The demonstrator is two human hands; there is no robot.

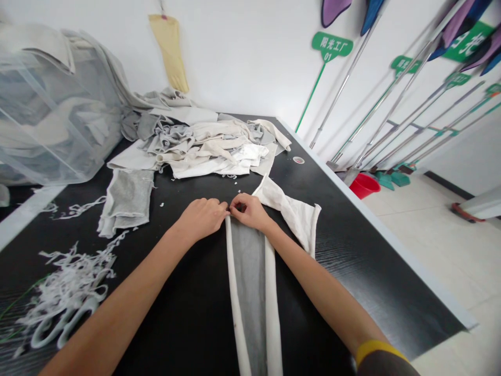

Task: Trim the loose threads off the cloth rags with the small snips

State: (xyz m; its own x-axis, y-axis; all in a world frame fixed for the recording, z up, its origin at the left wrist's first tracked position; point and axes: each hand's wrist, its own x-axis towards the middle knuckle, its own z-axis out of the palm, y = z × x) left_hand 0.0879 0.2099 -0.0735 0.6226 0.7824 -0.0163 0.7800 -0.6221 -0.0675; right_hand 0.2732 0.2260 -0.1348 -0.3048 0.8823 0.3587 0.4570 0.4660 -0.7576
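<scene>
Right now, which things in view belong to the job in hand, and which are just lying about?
Likely the job:
grey cloth strip, its far end at the left hand and right hand
heaped cloths
scissors, unheld

Likely just about:
thread scraps
white ring
hanging yellow glove
red bucket

The left hand (pixel 205 218) and right hand (pixel 250 210) meet near the middle, fingertips pinching the far end of a long grey cloth (pixel 252 292) with white edges that runs toward six o'clock on the black desk (pixel 183 313). From the hands, a white cloth (pixel 287 206) lies at three, a cloth pile (pixel 211 149) at twelve, a folded grey piece (pixel 131 196) at nine, and scissors (pixel 89 304) beside loose threads (pixel 68 279) at eight. A clear bin (pixel 88 151) stands at ten; a red bucket (pixel 364 186) sits on the floor at three.
</scene>
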